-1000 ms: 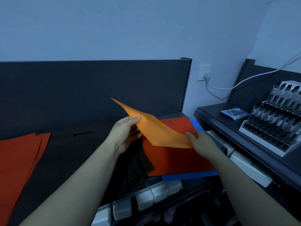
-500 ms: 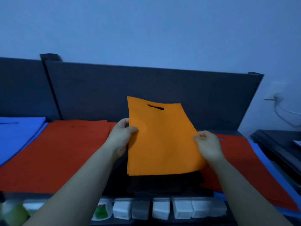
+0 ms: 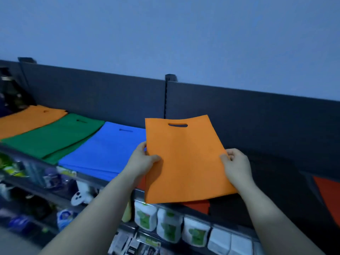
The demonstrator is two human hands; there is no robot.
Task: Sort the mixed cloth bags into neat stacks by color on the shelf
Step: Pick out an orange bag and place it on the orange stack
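The left hand (image 3: 141, 161) grips the left edge of a flat, rectangular orange cloth bag (image 3: 184, 159), thumb on the front face and fingers behind it. The right hand (image 3: 237, 168) pinches the right edge of the same bag, fingers curled and thumb on the front. Both hands grasp the bag at about mid-height, one on each side.

The bag is a matte, smooth, felt-like fabric. One oval handle slot (image 3: 178, 125) is cut near its top edge. The bag is held upright and tilted slightly, lifted above the dark flat shelf (image 3: 276, 172), with its lower edge over the shelf's front edge.

A red cloth bag (image 3: 198, 206) lies flat on the shelf directly below the held bag; only one corner of it shows. A second patch of red cloth (image 3: 329, 196) lies at the far right, well apart from the hands.

Three flat stacks lie to the left of the left hand, side by side:
- a blue cloth stack (image 3: 104, 151), just beside the left hand;
- a green cloth stack (image 3: 55, 137), next outward;
- an orange cloth stack (image 3: 27, 118), farthest left.

The top bag of each stack shows one handle slot. The layer count in each stack cannot be read.

A dark back panel (image 3: 92, 96) rises behind the shelf, divided by one slotted upright post (image 3: 166, 94). White packets (image 3: 168, 223) with green printing hang in a row below the shelf's front edge.
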